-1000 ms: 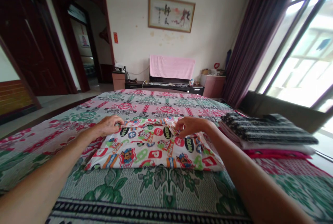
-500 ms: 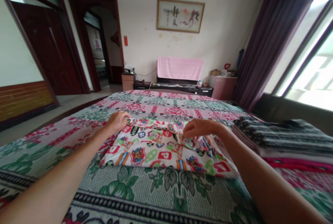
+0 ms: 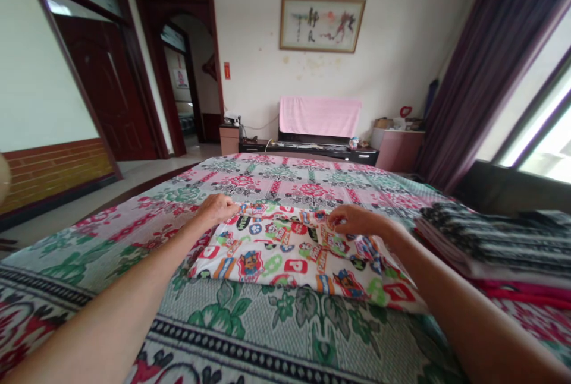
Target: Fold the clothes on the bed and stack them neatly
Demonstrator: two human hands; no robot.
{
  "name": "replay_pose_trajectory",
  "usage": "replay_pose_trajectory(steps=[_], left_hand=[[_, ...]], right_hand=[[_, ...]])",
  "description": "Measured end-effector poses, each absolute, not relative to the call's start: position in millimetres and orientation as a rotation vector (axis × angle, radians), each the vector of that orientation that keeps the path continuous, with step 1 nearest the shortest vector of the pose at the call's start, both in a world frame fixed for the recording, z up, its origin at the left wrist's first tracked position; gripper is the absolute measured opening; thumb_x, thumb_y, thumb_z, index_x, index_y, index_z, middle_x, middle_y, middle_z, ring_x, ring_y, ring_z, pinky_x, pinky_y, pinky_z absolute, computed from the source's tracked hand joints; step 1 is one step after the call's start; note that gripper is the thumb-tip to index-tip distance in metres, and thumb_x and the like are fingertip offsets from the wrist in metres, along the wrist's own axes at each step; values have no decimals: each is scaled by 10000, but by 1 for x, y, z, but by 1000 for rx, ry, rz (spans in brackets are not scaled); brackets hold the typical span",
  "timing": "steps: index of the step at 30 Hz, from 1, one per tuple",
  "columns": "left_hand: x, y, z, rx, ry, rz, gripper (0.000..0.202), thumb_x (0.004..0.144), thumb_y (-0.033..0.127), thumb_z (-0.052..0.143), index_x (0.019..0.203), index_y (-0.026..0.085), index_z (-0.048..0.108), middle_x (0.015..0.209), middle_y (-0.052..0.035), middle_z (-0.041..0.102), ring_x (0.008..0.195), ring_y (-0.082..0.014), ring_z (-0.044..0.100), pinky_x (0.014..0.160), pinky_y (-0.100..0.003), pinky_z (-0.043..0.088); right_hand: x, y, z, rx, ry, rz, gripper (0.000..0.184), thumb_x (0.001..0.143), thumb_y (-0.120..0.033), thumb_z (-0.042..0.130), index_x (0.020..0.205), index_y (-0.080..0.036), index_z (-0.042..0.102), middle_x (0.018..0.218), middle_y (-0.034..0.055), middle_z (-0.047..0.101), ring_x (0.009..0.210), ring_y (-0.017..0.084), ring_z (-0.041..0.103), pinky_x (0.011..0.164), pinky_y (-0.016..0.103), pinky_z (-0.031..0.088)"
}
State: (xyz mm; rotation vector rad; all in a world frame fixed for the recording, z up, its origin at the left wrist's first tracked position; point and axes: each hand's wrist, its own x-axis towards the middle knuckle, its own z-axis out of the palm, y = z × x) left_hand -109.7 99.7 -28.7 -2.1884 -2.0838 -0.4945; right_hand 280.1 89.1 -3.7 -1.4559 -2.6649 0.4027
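Note:
A folded white cloth printed with cartoon pictures (image 3: 285,256) lies on the bed in front of me. My left hand (image 3: 217,208) pinches its far left corner, fingers closed on the fabric. My right hand (image 3: 355,221) grips a fold of the same cloth near its far middle, fingers curled on it. Both forearms reach out from the lower corners of the view.
The bed has a floral cover in pink, green and white (image 3: 276,179). A stack of folded striped and pink fabrics (image 3: 495,244) lies at the right. Beyond the bed stand a low cabinet with a pink towel (image 3: 319,116), dark curtains (image 3: 482,69) and wooden doors (image 3: 104,90).
The view has swung to the left, so cloth and stack sit further right in the picture. Both hands keep their hold on the cloth's far edge; the right hand has bunched the fabric a little.

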Motion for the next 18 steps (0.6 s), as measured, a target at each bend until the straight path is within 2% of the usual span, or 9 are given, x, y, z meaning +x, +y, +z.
replay_pose_trajectory(steps=[3, 8, 13, 15, 18], left_hand=[[-110, 97, -21, -2214, -2134, -608, 328, 722, 474, 504, 699, 214, 703, 685, -13, 684, 646, -156, 582, 545, -232, 349], [-113, 93, -13, -2464, -1829, -655, 309, 666, 440, 564, 805, 217, 726, 875, -27, 665, 726, -150, 577, 648, -233, 418], [-118, 97, -20, -2601, -1642, -393, 293, 709, 347, 521, 875, 240, 739, 806, -27, 624, 727, -154, 559, 681, -238, 413], [-121, 100, -23, -2589, -1655, -340, 314, 717, 306, 497, 916, 240, 730, 800, -28, 622, 717, -156, 561, 680, -241, 412], [-122, 103, -26, -2551, -1617, -308, 329, 726, 263, 448, 905, 228, 723, 810, -42, 627, 736, -169, 571, 695, -257, 410]], right_hand=[[282, 91, -3, -1448, -2673, 407, 244, 691, -133, 553, 846, -181, 734, 787, 24, 704, 675, 121, 602, 625, 209, 430], [269, 84, 1, -1433, -2525, 205, 226, 787, -267, 537, 856, -176, 731, 803, 51, 703, 695, 142, 603, 635, 236, 416], [239, 71, -6, -1363, -2517, 93, 300, 803, -406, 544, 959, -214, 714, 905, 61, 693, 768, 159, 602, 656, 240, 399], [230, 68, -13, -1408, -2512, 18, 272, 788, -389, 558, 937, -220, 710, 907, 61, 683, 777, 164, 597, 652, 238, 384], [223, 67, -20, -1486, -2506, -114, 196, 770, -266, 529, 820, -201, 707, 860, 69, 671, 754, 165, 589, 626, 238, 358]])
